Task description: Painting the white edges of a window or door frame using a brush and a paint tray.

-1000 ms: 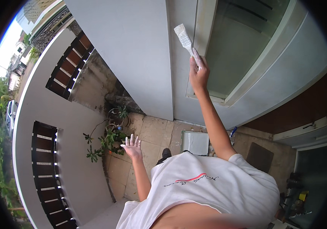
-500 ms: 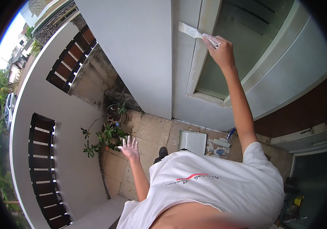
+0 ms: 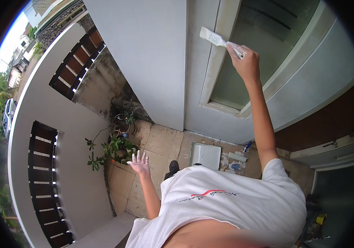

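My right hand (image 3: 246, 62) is raised high and grips a paintbrush (image 3: 214, 37) by its handle. White paint coats the brush, whose bristle end points left, over the pale wooden frame (image 3: 217, 62) of a glass window (image 3: 259, 45). Whether the bristles touch the surface, I cannot tell. White smears show on the fingers of that hand. Lower down on the left, my left hand (image 3: 140, 163) is held out with its fingers spread, whitened by paint, and nothing in it. A leafy potted plant (image 3: 119, 144) is the nearest thing to it.
On the tiled floor by the wall lies a paint tray (image 3: 206, 156) with white in it. Beside it are a white roller (image 3: 237, 157), a blue-handled tool (image 3: 247, 146) and paint splotches. A low white wall with dark slatted panels (image 3: 45, 182) runs along the left.
The right hand and brush have shifted a little right and down. My left hand keeps its spread pose, and the view has moved slightly.
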The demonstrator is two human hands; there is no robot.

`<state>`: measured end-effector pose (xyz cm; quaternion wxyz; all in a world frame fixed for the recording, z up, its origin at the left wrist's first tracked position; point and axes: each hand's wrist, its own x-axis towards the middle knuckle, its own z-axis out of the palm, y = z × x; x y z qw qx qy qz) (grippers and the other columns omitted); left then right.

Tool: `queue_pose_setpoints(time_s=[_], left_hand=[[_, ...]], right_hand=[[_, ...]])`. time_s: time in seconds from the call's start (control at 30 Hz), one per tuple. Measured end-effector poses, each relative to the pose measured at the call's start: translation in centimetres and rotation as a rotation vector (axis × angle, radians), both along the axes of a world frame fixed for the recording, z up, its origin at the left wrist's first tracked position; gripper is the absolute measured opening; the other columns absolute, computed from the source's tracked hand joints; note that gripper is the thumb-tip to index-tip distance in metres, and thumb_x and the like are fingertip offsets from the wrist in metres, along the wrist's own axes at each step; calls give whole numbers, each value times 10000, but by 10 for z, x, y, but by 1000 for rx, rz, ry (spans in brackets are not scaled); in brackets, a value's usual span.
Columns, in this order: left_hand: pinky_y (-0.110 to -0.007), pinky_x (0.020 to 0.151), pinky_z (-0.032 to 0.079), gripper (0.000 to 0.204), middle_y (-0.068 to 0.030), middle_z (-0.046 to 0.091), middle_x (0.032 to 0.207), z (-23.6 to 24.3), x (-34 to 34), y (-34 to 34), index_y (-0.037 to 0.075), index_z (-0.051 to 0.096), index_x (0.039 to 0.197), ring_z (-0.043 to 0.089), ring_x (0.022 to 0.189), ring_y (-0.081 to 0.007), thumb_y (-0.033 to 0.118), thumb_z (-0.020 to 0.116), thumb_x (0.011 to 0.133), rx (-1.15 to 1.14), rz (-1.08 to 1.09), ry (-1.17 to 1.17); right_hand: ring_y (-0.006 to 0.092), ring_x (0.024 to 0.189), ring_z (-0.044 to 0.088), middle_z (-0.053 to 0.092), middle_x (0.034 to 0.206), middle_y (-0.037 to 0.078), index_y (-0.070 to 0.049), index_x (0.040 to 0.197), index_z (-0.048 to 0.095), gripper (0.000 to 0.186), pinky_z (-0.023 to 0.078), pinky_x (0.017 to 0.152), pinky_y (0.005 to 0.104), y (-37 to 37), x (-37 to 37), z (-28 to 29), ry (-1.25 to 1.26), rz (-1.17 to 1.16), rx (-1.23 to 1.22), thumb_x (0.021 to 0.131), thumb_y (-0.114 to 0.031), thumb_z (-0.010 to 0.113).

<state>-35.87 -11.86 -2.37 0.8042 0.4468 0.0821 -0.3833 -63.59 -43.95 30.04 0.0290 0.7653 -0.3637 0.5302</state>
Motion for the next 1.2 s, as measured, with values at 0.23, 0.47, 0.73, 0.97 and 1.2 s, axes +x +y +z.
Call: queue_pose_setpoints(time_s=[0.23, 0.47, 0.73, 0.97, 1.2], left_hand=[[-459, 948, 241, 733, -105, 324, 1307, 3, -1, -5, 109, 85, 1334, 359, 1142, -356, 617, 122, 807, -44, -21, -22], [-457, 963, 244, 692, -91, 330, 1303, 0, 0, 12, 127, 117, 1330, 353, 1147, -348, 593, 139, 820, -42, 46, 32], [-460, 950, 247, 729, -104, 318, 1311, -5, 8, 18, 114, 94, 1335, 359, 1142, -353, 616, 126, 807, -4, 50, 7], [-439, 944, 272, 701, -80, 324, 1310, 5, 6, 2, 137, 130, 1330, 370, 1135, -343, 608, 152, 811, -59, 30, 37], [-450, 970, 229, 700, -80, 313, 1317, -6, 5, 22, 136, 114, 1333, 339, 1158, -349, 604, 144, 814, -29, 73, 55]], right_hand=[[328, 636, 565, 588, 714, 170, -26, 820, 632, 192, 468, 551, 346, -21, 36, -10, 55, -54, -43, 747, -197, 584], [339, 655, 573, 586, 697, 193, -5, 803, 630, 200, 477, 548, 345, -2, 15, -13, 27, -129, 41, 745, -191, 586], [342, 648, 573, 581, 686, 201, 3, 805, 629, 207, 472, 531, 332, 5, 28, -1, -83, -17, -11, 741, -191, 597], [354, 636, 561, 567, 663, 206, -5, 813, 630, 224, 469, 542, 359, -16, 31, -22, -85, -98, 49, 744, -215, 590], [305, 656, 596, 600, 708, 178, -2, 832, 634, 208, 472, 565, 318, 22, 23, -29, -209, -124, 95, 743, -188, 606]])
